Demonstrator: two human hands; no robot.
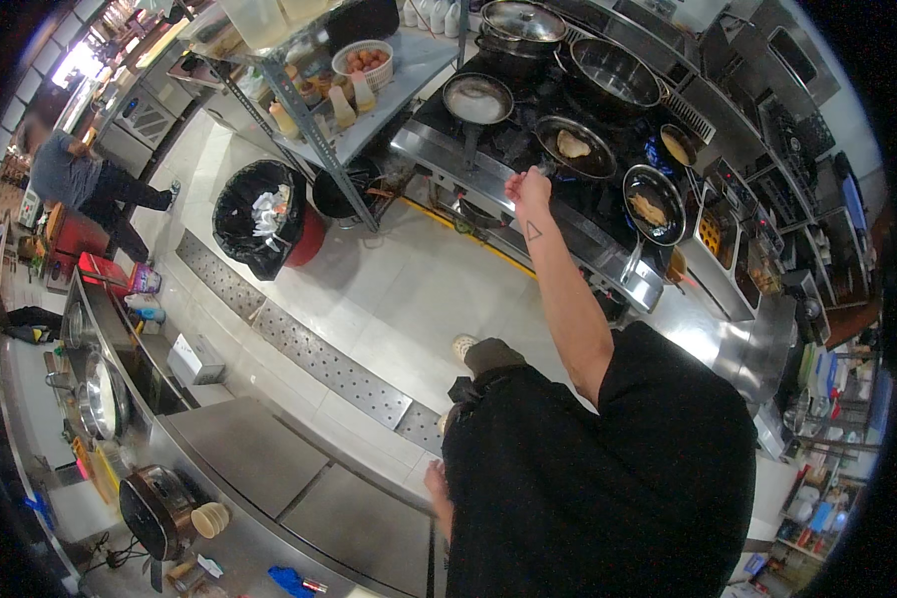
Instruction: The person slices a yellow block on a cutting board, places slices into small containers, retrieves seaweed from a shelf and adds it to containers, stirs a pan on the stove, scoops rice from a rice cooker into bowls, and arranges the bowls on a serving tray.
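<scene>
My right hand (531, 188) reaches over the front edge of the stove (448, 158), closed around the handle of a dark frying pan (596, 166). A pale, flat piece of food (572, 144) lies in that pan. To its right, a second frying pan (661, 187) holds a browned piece of food (646, 211) in shiny liquid, its handle pointing at the front edge. A third pan (478, 99) stands to the left with a whitish surface inside. My left hand (436, 482) hangs low beside my body near the steel counter, partly hidden by the black shirt; its grip is unclear.
Behind the pans stand a wide pot (617, 73) and a lidded pot (525, 22). Left of the stove is a metal shelf (411, 67) with squeeze bottles and a basket of eggs (366, 63). A lined bin (258, 217) stands on the floor; another person (67, 168) is farther left.
</scene>
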